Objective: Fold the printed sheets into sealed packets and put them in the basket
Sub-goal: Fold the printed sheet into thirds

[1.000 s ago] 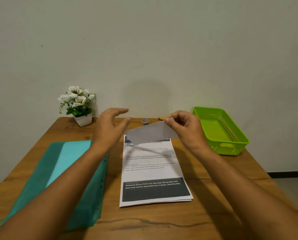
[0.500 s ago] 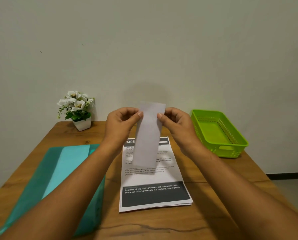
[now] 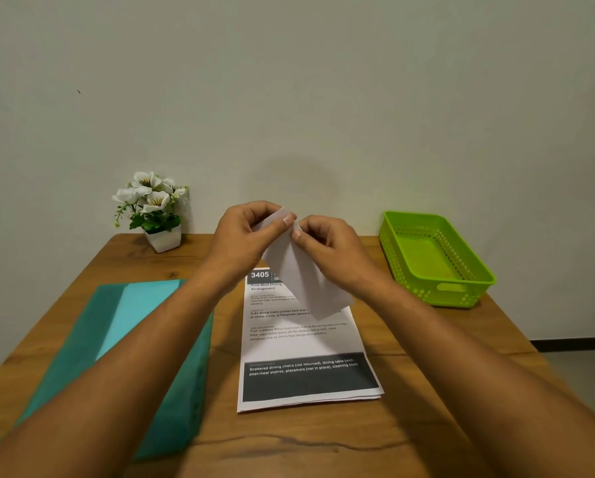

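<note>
A narrow folded white sheet (image 3: pixel 304 284) hangs in the air above the table's middle, tilted down to the right. My left hand (image 3: pixel 246 236) pinches its upper end between thumb and fingers. My right hand (image 3: pixel 330 248) pinches the same end from the right, fingertips almost touching the left thumb. Under them lies a stack of printed sheets (image 3: pixel 303 353) headed "3405", with a dark band near its front edge. The green basket (image 3: pixel 461 291) stands at the table's right rear with nothing visible inside.
A teal plastic folder (image 3: pixel 123 339) lies on the left of the wooden table (image 3: pixel 323 443). A small white pot of white flowers (image 3: pixel 154 212) stands at the back left against the wall. Floor shows beyond the table's right edge.
The folded sheet went from level in my right hand alone to hanging upright between both hands, and now tilts to the right. My hands have closed together at its upper end.
</note>
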Demonstrator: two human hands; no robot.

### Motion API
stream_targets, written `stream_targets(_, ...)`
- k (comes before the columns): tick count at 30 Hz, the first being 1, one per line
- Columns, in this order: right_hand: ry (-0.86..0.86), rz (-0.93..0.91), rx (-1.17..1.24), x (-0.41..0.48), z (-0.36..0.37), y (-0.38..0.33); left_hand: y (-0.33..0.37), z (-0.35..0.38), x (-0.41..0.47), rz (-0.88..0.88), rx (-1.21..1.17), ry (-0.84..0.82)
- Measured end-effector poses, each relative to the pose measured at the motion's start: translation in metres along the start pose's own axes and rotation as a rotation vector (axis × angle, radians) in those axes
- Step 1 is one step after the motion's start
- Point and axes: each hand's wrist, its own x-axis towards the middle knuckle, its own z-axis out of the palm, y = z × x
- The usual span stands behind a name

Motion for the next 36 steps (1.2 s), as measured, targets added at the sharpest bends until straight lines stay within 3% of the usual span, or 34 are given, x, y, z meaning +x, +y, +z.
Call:
stream_targets(14, -0.026, -0.073, -0.095, 0.0, 0.002, -0.002, -0.009, 0.0, 0.0, 0.008, -0.028, 0.1)
stream_targets(25, -0.079, 0.014, -0.099, -0.026, -0.023, 0.056, -0.038, -0.009, -0.009, -0.184, -0.165, 0.333)
stream_targets(30, -0.069, 0.116, -0.035, -0.038, -0.031, 0.075, -0.057, -0.008, -0.019, -0.278, -0.121, 0.317)
stream_targets(36, 0.079, 0.248, 0.057, -0.041, -0.038, 0.093, -0.083, -0.004, -0.031, -0.347, -0.022, 0.216)
